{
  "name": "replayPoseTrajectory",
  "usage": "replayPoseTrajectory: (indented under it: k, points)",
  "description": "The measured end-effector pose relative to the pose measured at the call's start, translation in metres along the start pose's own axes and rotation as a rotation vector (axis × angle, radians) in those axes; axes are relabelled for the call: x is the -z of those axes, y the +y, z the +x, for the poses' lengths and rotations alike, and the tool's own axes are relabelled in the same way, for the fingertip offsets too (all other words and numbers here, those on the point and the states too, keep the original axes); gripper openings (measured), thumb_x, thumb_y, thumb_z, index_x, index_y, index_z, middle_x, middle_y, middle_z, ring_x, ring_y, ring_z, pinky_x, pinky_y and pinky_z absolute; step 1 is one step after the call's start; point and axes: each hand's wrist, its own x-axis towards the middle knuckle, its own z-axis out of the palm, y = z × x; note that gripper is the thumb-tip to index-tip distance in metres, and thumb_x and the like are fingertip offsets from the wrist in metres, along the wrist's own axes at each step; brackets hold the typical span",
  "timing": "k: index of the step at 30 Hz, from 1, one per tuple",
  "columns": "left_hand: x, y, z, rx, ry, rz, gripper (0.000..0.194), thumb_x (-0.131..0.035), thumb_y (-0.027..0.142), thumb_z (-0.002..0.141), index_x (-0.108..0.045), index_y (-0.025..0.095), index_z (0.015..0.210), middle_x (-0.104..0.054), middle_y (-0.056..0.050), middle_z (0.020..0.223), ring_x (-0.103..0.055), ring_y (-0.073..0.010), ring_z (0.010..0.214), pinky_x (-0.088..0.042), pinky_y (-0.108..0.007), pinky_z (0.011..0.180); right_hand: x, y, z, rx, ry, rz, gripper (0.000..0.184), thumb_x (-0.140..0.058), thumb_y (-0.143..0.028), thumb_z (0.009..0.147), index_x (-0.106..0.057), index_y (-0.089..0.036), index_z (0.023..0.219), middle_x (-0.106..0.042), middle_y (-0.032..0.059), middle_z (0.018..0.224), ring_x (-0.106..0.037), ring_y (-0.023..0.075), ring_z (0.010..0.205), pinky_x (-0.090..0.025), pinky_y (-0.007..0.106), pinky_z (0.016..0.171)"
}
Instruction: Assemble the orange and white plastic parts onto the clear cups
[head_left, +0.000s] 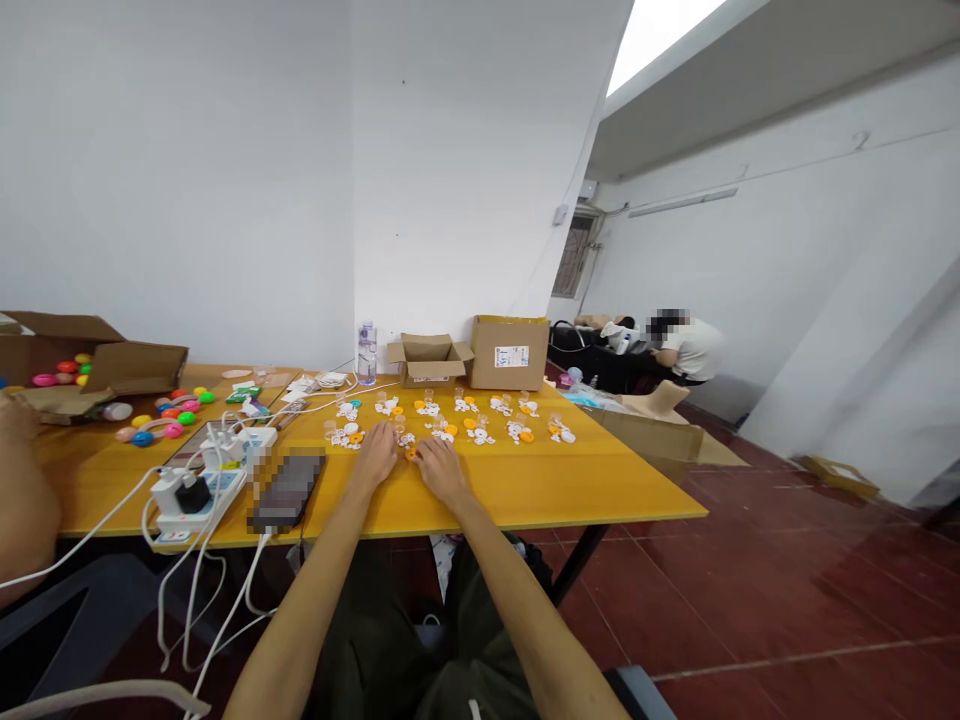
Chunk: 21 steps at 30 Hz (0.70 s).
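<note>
My left hand [377, 456] rests over the table, its fingers curled together beside a small clear plastic cup and white bits. What its fingertips hold, if anything, is hidden. My right hand [441, 468] is close by on the right, thumb and fingertips drawn together at a small orange round plastic piece [411, 454]. Between and beyond the hands lie small white plastic parts [406, 439]. Around them, several similar little groups of white parts [481, 437], orange discs [527, 437] and clear cups [555, 420] are spread in rows.
An open carton [431, 372], a closed carton [510, 354] and a water bottle [367, 354] stand at the back. Left are power strips [202, 500] with cables, a phone [288, 490] and colourful balls [174, 414]. Another person's arm [26, 490] enters at far left; someone sits far right.
</note>
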Motion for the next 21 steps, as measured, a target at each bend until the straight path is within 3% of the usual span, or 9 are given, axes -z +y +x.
replayPoseTrajectory:
  k: [5, 10, 16, 21]
  points:
    - [-0.003, -0.002, -0.001, -0.003, 0.006, 0.026, 0.016, -0.042, 0.011, 0.088, -0.052, 0.024, 0.084, -0.06, -0.007, 0.086, -0.06, -0.0264, 0.091, -0.047, -0.041, 0.086, -0.001, 0.002, -0.002, 0.019, 0.018, 0.044, 0.03, -0.052, -0.035, 0.099, -0.064, -0.023, 0.124, -0.062, 0.0117, 0.136, -0.054, 0.0246, 0.127, -0.041, 0.04, 0.106]
    - [-0.003, -0.003, 0.0, -0.018, -0.027, 0.054, 0.017, -0.042, 0.01, 0.087, -0.052, 0.023, 0.084, -0.061, -0.008, 0.088, -0.06, -0.0264, 0.093, -0.047, -0.04, 0.087, -0.002, 0.002, -0.008, -0.011, -0.062, 0.069, 0.052, -0.04, -0.05, 0.102, -0.051, -0.021, 0.144, -0.042, 0.0129, 0.158, -0.033, 0.0248, 0.148, -0.028, 0.046, 0.118]
    - [-0.002, 0.001, -0.001, -0.016, -0.019, 0.071, 0.016, -0.041, 0.013, 0.09, -0.052, 0.023, 0.084, -0.063, -0.01, 0.09, -0.061, -0.0281, 0.094, -0.046, -0.041, 0.086, 0.002, 0.001, -0.02, -0.035, -0.177, 0.097, 0.064, -0.025, -0.056, 0.103, -0.032, -0.022, 0.157, -0.02, 0.011, 0.167, -0.016, 0.0224, 0.155, -0.017, 0.048, 0.123]
    - [-0.002, 0.001, 0.0, -0.015, 0.005, 0.072, 0.015, -0.041, 0.016, 0.091, -0.053, 0.023, 0.085, -0.063, -0.009, 0.09, -0.061, -0.0274, 0.095, -0.046, -0.04, 0.087, 0.003, 0.001, -0.024, -0.076, -0.247, 0.126, 0.069, -0.022, -0.059, 0.102, -0.028, -0.02, 0.159, -0.016, 0.0102, 0.167, -0.012, 0.0239, 0.156, -0.016, 0.049, 0.123]
